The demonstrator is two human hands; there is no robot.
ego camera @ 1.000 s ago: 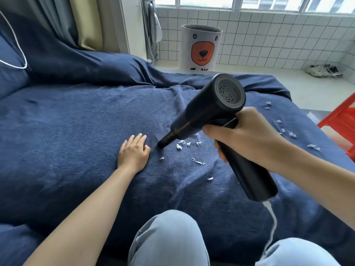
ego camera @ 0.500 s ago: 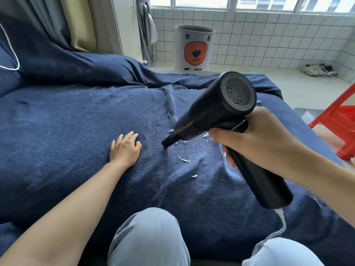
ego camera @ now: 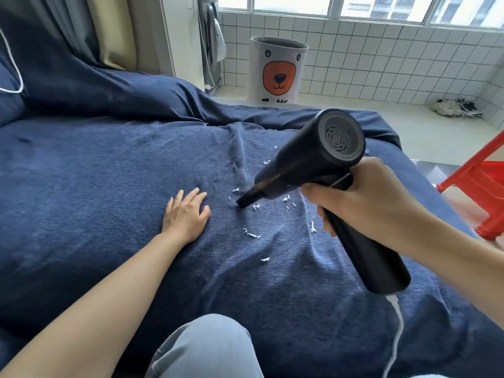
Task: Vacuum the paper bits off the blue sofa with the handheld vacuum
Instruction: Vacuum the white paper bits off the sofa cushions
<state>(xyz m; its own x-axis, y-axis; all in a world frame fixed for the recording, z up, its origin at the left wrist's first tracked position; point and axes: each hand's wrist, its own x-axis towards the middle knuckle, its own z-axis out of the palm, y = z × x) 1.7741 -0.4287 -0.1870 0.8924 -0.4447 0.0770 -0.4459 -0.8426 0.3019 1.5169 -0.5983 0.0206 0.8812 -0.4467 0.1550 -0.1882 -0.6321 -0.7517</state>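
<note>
Right grip (ego camera: 365, 203): my fingers wrap fully round the black handle of the handheld vacuum (ego camera: 319, 162), barrel angled down and to my left, rear vent facing me, forearm coming in from the right edge and raised clear of the sofa. Nozzle (ego camera: 242, 201): tip at or just above the blue sofa (ego camera: 95, 186) cover; whether it touches I cannot tell. Paper bits (ego camera: 253, 235): white scraps scattered just beside the nozzle, nearer me, and farther back beside the barrel; others may lie hidden behind the vacuum body. Left grip (ego camera: 186, 216): holds nothing, palm down and fingers spread flat on the cover, near the nozzle, arm stretched out from lower left. White cord (ego camera: 396, 331): hangs from the handle base toward my knee (ego camera: 207, 347). Risks, as I judge them: the loose, creased cover could be sucked into the narrow nozzle and block it if I press down; exhaust or a quick sweep could scatter the light scraps into the folds; the cord could drag over bits near me; my left fingers sit close to the nozzle's path.
</note>
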